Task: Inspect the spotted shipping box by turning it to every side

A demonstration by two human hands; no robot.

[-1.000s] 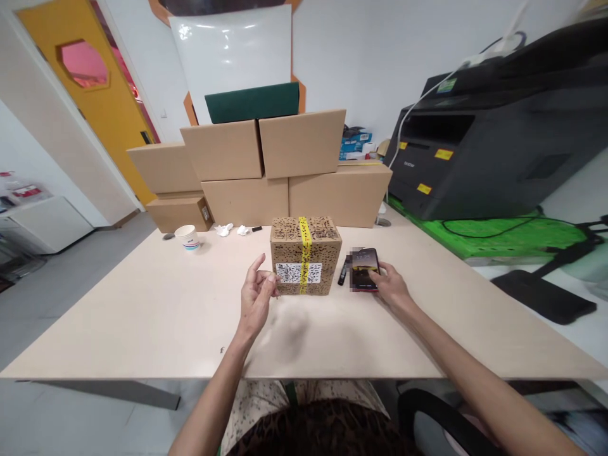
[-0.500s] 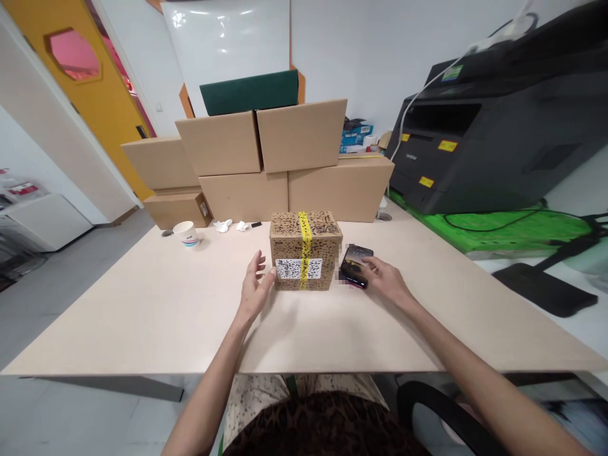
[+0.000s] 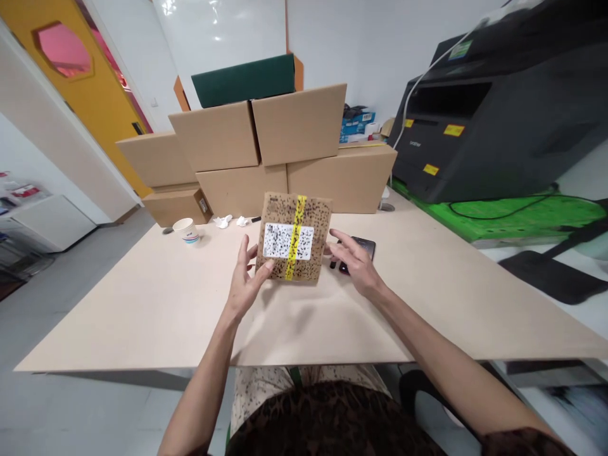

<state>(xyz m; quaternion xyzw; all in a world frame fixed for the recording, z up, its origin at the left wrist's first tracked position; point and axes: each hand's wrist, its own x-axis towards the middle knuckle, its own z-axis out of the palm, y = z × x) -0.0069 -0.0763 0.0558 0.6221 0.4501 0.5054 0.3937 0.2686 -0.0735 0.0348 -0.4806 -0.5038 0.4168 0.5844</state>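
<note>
A small cardboard box (image 3: 320, 218) with black speckles, a white label (image 3: 278, 242) and a strip of yellow tape (image 3: 298, 215) is tilted up off the table, its label side facing me. My left hand (image 3: 246, 282) holds its lower left, thumb on the front and fingers at the side. My right hand (image 3: 356, 263) is by the box's right side, fingers stretched toward it; whether they touch it I cannot tell. Partly behind that hand, a black phone (image 3: 368, 244) lies on the table (image 3: 156, 310).
Large cardboard boxes (image 3: 240, 190) are stacked along the back, a dark green box (image 3: 244, 81) on top. A paper cup (image 3: 185, 231) and crumpled tissues (image 3: 222, 221) are at the back left. A dark printer (image 3: 456, 133) stands at the right on a green surface (image 3: 503, 221).
The box has been lifted and tipped so its label side faces up toward me. My right hand has left the phone and moved left to the box.
</note>
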